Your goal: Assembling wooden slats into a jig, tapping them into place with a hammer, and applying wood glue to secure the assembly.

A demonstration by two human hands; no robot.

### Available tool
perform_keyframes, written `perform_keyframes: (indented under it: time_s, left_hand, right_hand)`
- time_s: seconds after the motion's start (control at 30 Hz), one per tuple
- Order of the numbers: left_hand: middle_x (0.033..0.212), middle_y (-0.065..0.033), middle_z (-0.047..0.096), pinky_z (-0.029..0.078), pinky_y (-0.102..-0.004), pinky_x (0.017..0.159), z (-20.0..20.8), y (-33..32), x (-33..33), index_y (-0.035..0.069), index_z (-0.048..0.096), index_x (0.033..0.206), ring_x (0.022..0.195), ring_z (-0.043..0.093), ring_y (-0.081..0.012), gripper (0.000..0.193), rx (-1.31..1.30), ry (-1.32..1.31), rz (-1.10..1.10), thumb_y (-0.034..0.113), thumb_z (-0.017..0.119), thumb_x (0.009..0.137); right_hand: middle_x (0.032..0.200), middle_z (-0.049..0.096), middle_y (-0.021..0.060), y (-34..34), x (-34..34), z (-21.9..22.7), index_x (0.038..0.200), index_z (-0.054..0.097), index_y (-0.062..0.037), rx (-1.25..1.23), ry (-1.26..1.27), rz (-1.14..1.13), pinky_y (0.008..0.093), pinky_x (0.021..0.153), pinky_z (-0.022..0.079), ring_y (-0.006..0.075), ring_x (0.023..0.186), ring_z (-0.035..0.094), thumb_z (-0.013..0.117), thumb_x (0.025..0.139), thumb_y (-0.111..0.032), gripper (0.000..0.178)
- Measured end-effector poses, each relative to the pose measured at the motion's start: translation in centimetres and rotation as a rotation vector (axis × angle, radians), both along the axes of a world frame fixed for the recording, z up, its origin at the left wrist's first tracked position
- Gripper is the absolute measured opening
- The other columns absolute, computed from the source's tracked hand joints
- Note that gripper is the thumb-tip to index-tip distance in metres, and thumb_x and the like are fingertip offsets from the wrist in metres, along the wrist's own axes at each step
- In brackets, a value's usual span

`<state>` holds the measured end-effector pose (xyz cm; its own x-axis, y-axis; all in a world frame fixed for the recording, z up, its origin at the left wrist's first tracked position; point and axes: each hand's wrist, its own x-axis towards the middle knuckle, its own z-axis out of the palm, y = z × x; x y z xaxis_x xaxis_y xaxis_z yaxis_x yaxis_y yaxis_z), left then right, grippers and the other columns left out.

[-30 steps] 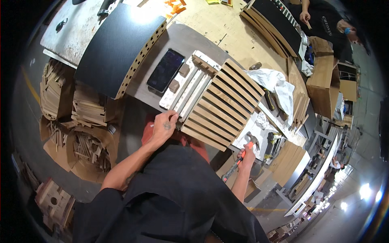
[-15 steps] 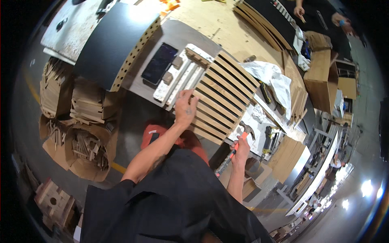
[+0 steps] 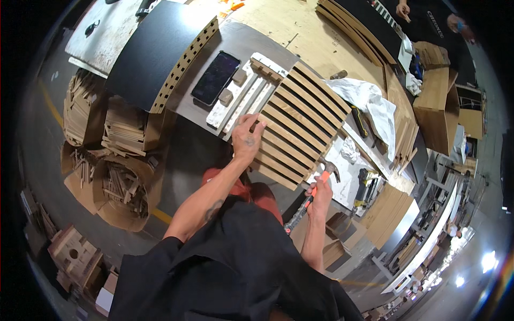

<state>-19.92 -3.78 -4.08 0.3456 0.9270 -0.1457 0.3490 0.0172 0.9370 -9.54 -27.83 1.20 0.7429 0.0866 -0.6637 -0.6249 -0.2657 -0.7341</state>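
Observation:
A slatted wooden panel point(image 3: 292, 134), its pale strips parted by dark gaps, lies at an angle on the bench in front of me. My left hand point(image 3: 247, 140) grips its left edge, fingers bent over the rim and partly hidden. At the panel's near right corner, my right hand point(image 3: 319, 197) is closed around the orange and black handle of a claw hammer point(image 3: 307, 202). The hammer's metal head is up, close beside the panel's right edge. Left of the panel sits a white jig point(image 3: 235, 101) with grey rails and small wooden blocks.
A black phone point(image 3: 216, 78) lies beside the jig. Further left stands a curved dark panel point(image 3: 155, 53). White cloth point(image 3: 369, 101), a utility knife point(image 3: 359, 122) and a yellow-black tool point(image 3: 366, 184) lie to the right. Cartons of wood offcuts point(image 3: 123, 192) stand on the floor. Another person's hand point(image 3: 402, 10) shows far off.
The view has shifted slightly, so the bench items sit a little further right in it. Both hands keep their grips, and the hammer stays beside the panel's right edge.

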Motion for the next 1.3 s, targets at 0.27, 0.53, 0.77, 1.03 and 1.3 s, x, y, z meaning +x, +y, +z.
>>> perform_keyframes:
  time_s: [0.27,0.53,0.77,1.03,1.3]
  left_hand:
    - [0.113,-0.0191,0.062,0.048,-0.0387,0.088,-0.2,0.3,-2.2,0.000,0.064,0.117,0.101,0.061,-0.0353,0.041,0.056,0.016,0.006,0.021,0.072,0.083]
    - [0.106,-0.0158,0.060,0.042,-0.0444,0.092,1.3,-1.5,-5.3,0.003,0.065,0.104,0.099,0.055,-0.0335,0.024,0.270,0.148,-0.041,0.017,0.066,0.085]
    - [0.136,-0.0158,0.051,0.033,-0.0425,0.113,0.7,-5.7,-2.0,-0.002,0.054,0.128,0.132,0.044,-0.0324,0.048,0.704,0.157,-0.647,0.023,0.062,0.089]
    - [0.150,-0.0175,0.039,0.012,-0.0436,0.122,-1.7,-7.1,-2.3,-0.001,0.049,0.137,0.145,0.027,-0.0288,0.054,0.711,0.412,-0.837,0.036,0.047,0.097]
    - [0.150,-0.0135,0.040,0.017,-0.0441,0.121,-1.7,-7.0,-2.3,-0.001,0.047,0.138,0.144,0.029,-0.0285,0.055,0.639,0.283,-0.758,0.034,0.048,0.096]
  right_hand:
    - [0.070,0.053,0.0044,-0.6,0.8,-0.1,0.103,0.057,0.0017,0.016,0.061,-0.199,0.0267,0.048,0.040,0.0130,0.056,0.051,0.054,0.097,-0.017,0.020]
    - [0.060,0.054,0.0018,-0.7,1.2,1.9,0.099,0.063,0.0001,-0.523,-0.522,0.455,0.0283,0.049,0.042,0.0117,0.054,0.055,0.056,0.100,-0.025,0.026]
    - [0.076,0.064,0.0195,12.3,1.6,5.3,0.106,0.066,-0.0041,-0.402,-1.021,1.110,0.0380,0.057,0.047,0.0327,0.063,0.062,0.058,0.097,-0.020,0.020]
    - [0.084,0.066,0.0157,20.0,0.8,5.7,0.105,0.064,-0.0102,-0.367,-1.265,1.514,0.0419,0.056,0.048,0.0360,0.068,0.063,0.062,0.095,-0.022,0.016]
    - [0.091,0.068,0.0169,18.9,1.5,4.1,0.114,0.065,-0.0097,-0.441,-1.218,1.556,0.0409,0.062,0.051,0.0381,0.076,0.065,0.061,0.094,-0.024,0.025]
